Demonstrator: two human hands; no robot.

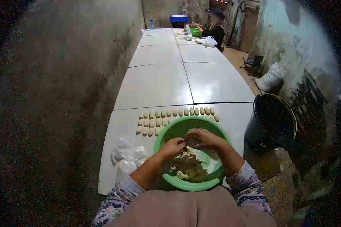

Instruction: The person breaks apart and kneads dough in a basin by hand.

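My left hand (174, 146) and my right hand (201, 139) meet above a green basin (159, 140), fingertips close together. The left fingers are pinched. The right hand is curled, with its back toward me. Whatever lies between the fingers is too small and hidden to name. Inside the basin, under my hands, is a ragged mass of pale dough (189, 166), with white flour (213, 162) on the basin's right inner side. Beyond the rim, small oval dough pieces (151, 123) lie in rows on the white table (151, 87); the basin hides part of the nearer rows.
Clear plastic bags (127, 160) of something white lie left of the basin. A large black bucket (267, 123) stands at the table's right. Far off, a person (216, 32) works by another green basin (195, 31). A white sack (271, 77) leans against the right wall.
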